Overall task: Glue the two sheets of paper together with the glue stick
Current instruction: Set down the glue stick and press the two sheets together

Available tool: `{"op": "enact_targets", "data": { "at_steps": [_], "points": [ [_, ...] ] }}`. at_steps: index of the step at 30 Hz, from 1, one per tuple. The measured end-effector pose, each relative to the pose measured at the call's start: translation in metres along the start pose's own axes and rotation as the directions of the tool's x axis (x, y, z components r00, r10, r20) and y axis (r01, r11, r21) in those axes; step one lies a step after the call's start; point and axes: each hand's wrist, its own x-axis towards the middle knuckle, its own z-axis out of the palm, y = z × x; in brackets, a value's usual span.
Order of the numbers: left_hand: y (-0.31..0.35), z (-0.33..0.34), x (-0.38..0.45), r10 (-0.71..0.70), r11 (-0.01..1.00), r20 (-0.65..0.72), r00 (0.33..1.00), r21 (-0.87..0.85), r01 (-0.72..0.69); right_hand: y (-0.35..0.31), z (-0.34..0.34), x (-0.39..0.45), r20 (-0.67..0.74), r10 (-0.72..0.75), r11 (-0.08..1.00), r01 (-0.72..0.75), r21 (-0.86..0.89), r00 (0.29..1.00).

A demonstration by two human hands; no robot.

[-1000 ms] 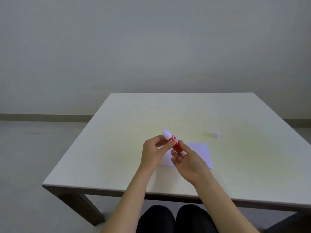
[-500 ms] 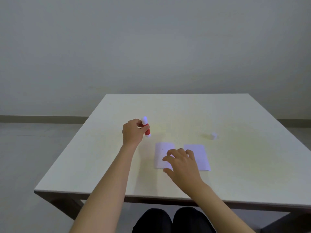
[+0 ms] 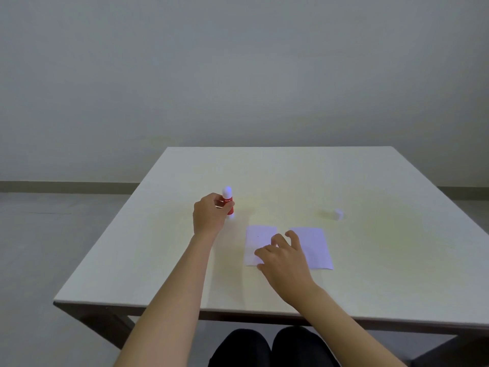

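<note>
A red glue stick (image 3: 227, 201) with a white top stands upright on the table, left of the papers, with my left hand (image 3: 209, 215) closed around its body. Two small white sheets lie side by side near the table's middle: the left sheet (image 3: 258, 239) and the right sheet (image 3: 315, 245). My right hand (image 3: 284, 256) hovers with spread fingers over the gap between them and covers parts of both. A small white cap (image 3: 338, 214) lies to the right, beyond the sheets.
The white table (image 3: 397, 260) has its front edge close to me, with my dark-clad knees below it. A grey wall and floor lie behind and to the left.
Both hands held the glue stick over the sheets a second ago. My left hand carried it to the left and stood it on the table. My right hand dropped over the two sheets.
</note>
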Motion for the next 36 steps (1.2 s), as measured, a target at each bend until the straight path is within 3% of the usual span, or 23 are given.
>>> {"op": "enact_targets", "data": {
  "at_steps": [3,5,7,9,11,14,16,18,20,23,31,36],
  "points": [
    [-0.002,-0.001,-0.001,-0.005,1.0,0.003,1.0,-0.002,0.005,0.0,0.0,-0.002,-0.065,-0.02,1.0,0.02,0.01,0.998],
    [-0.004,-0.003,0.001,-0.005,1.0,0.024,1.0,0.012,0.004,0.002,-0.003,-0.001,-0.167,0.069,0.995,-0.054,0.089,0.983],
    [-0.008,-0.005,0.004,-0.004,0.999,0.049,0.999,0.049,0.002,0.01,-0.007,0.003,-0.284,0.202,0.952,-0.119,0.283,0.937],
    [-0.012,-0.005,0.006,0.0,0.997,0.069,0.998,0.082,-0.006,0.02,-0.019,0.008,-0.283,0.392,0.813,-0.186,0.552,0.875],
    [-0.015,-0.006,0.007,-0.018,0.994,0.095,0.995,0.107,0.008,0.034,-0.034,0.011,-0.138,0.603,0.539,-0.274,0.797,0.786],
    [-0.008,-0.011,-0.002,-0.068,0.994,0.097,0.993,0.096,0.059,0.056,-0.048,0.012,0.239,0.746,-0.078,-0.275,0.958,0.622],
    [0.005,-0.013,-0.02,-0.049,0.998,-0.088,0.995,-0.034,0.046,0.064,-0.052,0.01,0.478,0.675,-0.481,-0.156,0.863,0.561],
    [0.024,-0.009,-0.048,0.008,0.978,-0.218,0.976,-0.2,-0.053,0.063,-0.051,0.009,0.624,0.589,-0.688,-0.086,0.72,0.512],
    [0.044,0.003,-0.079,0.012,0.934,-0.075,0.997,-0.354,-0.037,0.056,-0.05,0.01,0.688,0.539,-0.757,-0.078,0.649,0.486],
    [0.065,0.025,-0.109,-0.054,0.826,0.139,0.989,-0.55,0.122,0.044,-0.046,0.007,0.705,0.541,-0.774,-0.057,0.631,0.458],
    [0.076,0.039,-0.131,-0.124,0.701,0.19,0.974,-0.678,0.221,0.038,-0.038,-0.015,0.653,0.677,-0.713,0.08,0.697,0.34],
    [0.08,0.042,-0.132,-0.115,0.748,0.137,0.984,-0.64,0.176,0.035,-0.034,-0.017,0.625,0.695,-0.68,0.042,0.732,0.356]
  ]
}}
